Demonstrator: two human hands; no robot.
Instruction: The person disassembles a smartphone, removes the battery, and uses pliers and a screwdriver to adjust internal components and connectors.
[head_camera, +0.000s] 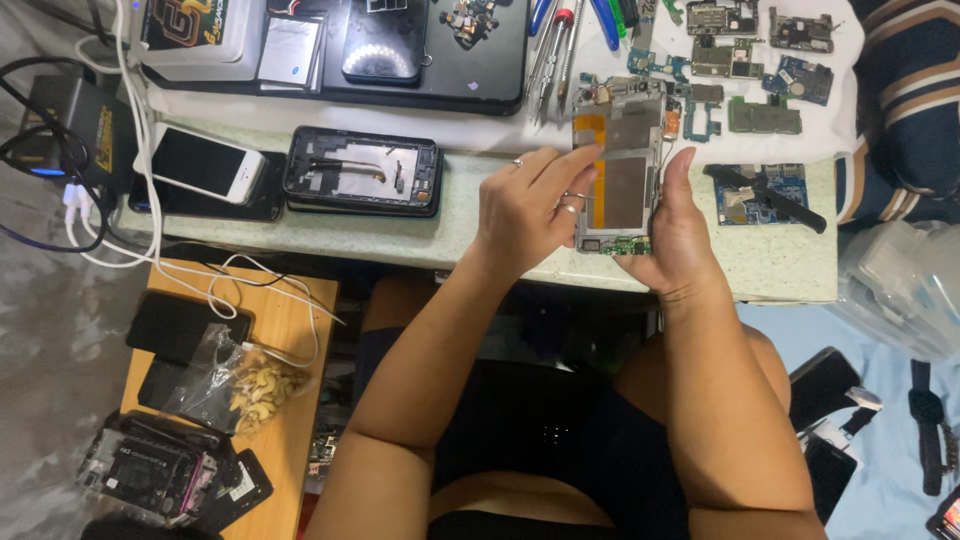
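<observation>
My left hand (525, 205) and right hand (672, 225) pinch an opened phone (620, 170) by its long edges, upright above the surface (470, 225). Its back is off and its shields are still in place. A gutted frame (362, 170) lies left and loose boards (745, 60) lie beyond.

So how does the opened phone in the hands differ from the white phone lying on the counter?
The opened phone is held upright off the counter between the left hand and right hand; the white phone lies flat, untouched. The opened phone shows bare metal plates, orange strips and a green board, while the white phone is whole, screen up. The white phone rests on a dark phone; the opened one rests on nothing. Both are slim rectangles.
</observation>
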